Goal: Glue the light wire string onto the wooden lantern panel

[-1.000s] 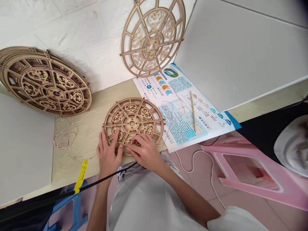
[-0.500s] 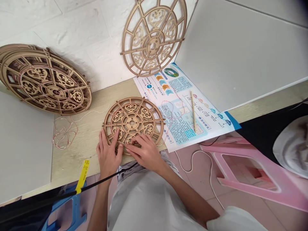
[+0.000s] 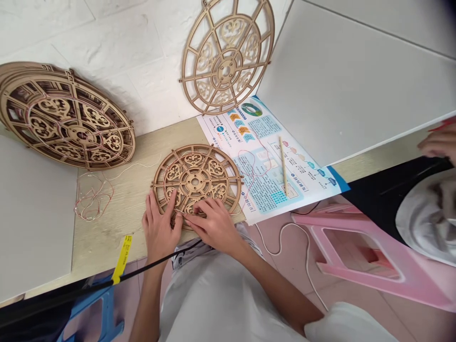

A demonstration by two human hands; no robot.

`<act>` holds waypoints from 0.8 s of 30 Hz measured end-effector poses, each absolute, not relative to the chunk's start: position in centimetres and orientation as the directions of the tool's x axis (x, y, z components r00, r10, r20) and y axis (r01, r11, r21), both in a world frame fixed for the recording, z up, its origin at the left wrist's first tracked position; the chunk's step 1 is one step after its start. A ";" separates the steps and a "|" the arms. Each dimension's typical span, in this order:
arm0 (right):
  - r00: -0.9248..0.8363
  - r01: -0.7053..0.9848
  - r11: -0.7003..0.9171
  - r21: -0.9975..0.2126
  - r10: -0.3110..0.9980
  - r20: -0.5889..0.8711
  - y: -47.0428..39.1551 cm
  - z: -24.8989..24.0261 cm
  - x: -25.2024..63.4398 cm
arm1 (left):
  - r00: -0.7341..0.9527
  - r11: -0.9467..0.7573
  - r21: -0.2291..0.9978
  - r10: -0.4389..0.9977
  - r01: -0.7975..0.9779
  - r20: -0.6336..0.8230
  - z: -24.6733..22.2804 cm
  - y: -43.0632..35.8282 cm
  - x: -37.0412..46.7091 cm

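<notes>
A round openwork wooden disc (image 3: 195, 182) lies flat on the table, with thin red and white wire around parts of it. My left hand (image 3: 162, 228) rests on its lower left edge, fingers apart, thumb close to my right fingertips. My right hand (image 3: 213, 223) is at the lower edge, thumb and index finger pinched together near the thin wire; what sits between them is too small to make out. Loose wire (image 3: 253, 166) trails from the disc's right side over a printed sheet (image 3: 265, 199).
Stacked wooden discs (image 3: 67, 118) lean against the wall at left, beside tangled wire (image 3: 93, 197). Another disc (image 3: 228, 71) leans behind. A thin stick (image 3: 283, 166) lies on the sheet. Grey panels flank the table (image 3: 114, 228). Another person's hand (image 3: 440, 142) is at far right.
The other person's hand has come into view at the far right. The view has shifted slightly. My hands have stayed nearly in place on the disc.
</notes>
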State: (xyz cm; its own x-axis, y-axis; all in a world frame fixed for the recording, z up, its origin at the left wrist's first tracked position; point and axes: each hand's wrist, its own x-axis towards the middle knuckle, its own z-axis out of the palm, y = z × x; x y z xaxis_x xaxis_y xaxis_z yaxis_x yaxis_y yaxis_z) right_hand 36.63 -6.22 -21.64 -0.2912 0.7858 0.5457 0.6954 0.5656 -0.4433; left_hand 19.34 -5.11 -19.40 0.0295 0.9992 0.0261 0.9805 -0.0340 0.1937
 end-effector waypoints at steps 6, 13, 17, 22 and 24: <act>-0.216 0.542 0.597 -0.591 0.779 0.588 -6.2 -21.2 37.0 | -0.002 0.002 0.237 1.000 0.972 0.001 -19.5 -5.1 19.0; 0.016 0.424 0.602 -0.676 0.742 0.671 -8.5 -18.4 41.6 | -0.048 0.041 0.332 0.999 0.943 0.012 -19.9 -4.9 18.2; 0.146 0.616 0.424 -0.665 0.767 0.624 -11.1 -18.4 46.6 | -0.025 -0.012 0.367 0.995 0.930 0.096 -20.7 -4.5 18.1; 0.372 0.773 0.026 -0.634 0.791 0.485 -12.1 -20.6 52.7 | -0.029 -0.012 0.304 0.991 0.953 0.130 -20.1 -4.7 19.0; 0.452 0.773 -0.092 -0.627 0.774 0.444 -11.3 -21.1 54.2 | -0.027 -0.007 0.265 0.992 0.964 0.126 -19.7 -5.0 19.3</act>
